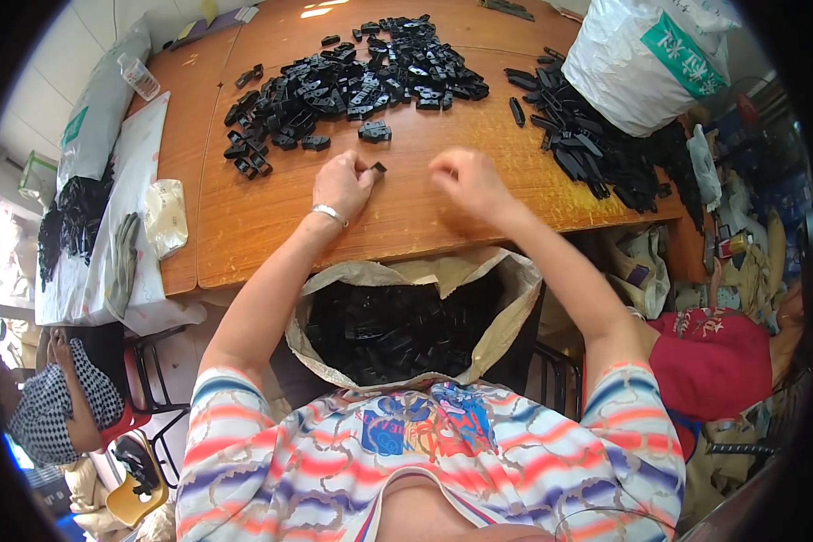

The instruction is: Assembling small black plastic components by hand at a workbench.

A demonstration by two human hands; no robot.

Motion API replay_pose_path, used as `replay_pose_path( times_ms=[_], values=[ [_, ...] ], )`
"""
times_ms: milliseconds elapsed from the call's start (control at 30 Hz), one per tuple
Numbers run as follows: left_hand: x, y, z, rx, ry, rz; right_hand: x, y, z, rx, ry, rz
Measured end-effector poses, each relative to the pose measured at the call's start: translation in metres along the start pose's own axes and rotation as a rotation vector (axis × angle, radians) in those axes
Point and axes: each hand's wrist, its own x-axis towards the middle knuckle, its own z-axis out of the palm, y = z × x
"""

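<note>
And here's the left hand (341, 187), low over the counter (406, 221), thumb and fingers drawn together, pinching a small black part (378, 170) at the fingertips, a silvery bracelet (330, 214) round that wrist. To its right, just a short gap away, comes the right hand (470, 183), blurred, fingers curled in toward the palm; whether anything sits inside that curl, I cannot tell. Just beyond the left hand lies a lone black part (375, 132), and farther out past both hands spreads a big loose heap of black parts (361, 86). Out to the right of the right hand, a second pile of longer black pieces (578, 144), with a bulging white sack (637, 68) standing at its far side. Nearer the body than either hand, between the forearms, an open-mouthed beige sack (512, 307) gapes at the counter's edge, black pieces (397, 332) inside it. Well left of the left hand, a grey glove (122, 262) and a clear bottle (138, 76).
</note>
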Motion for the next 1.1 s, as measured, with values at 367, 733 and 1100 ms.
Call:
replay_pose_path(
  times_ms=[367, 733, 1100],
  values=[
    [-0.032, 0.011, -0.013, -0.054, -0.149, 0.055, 0.112, 0.067, 0.029, -0.627, -0.087, 0.026],
    [-0.009, 0.021, -0.022, 0.381, -0.211, 0.711, 0.11, 0.059, 0.007, -0.582, -0.384, 0.102],
    [-0.034, 0.008, -0.023, 0.13, -0.138, 0.403, -0.003, 0.013, 0.023, 0.071, -0.065, 0.248]
  ],
)
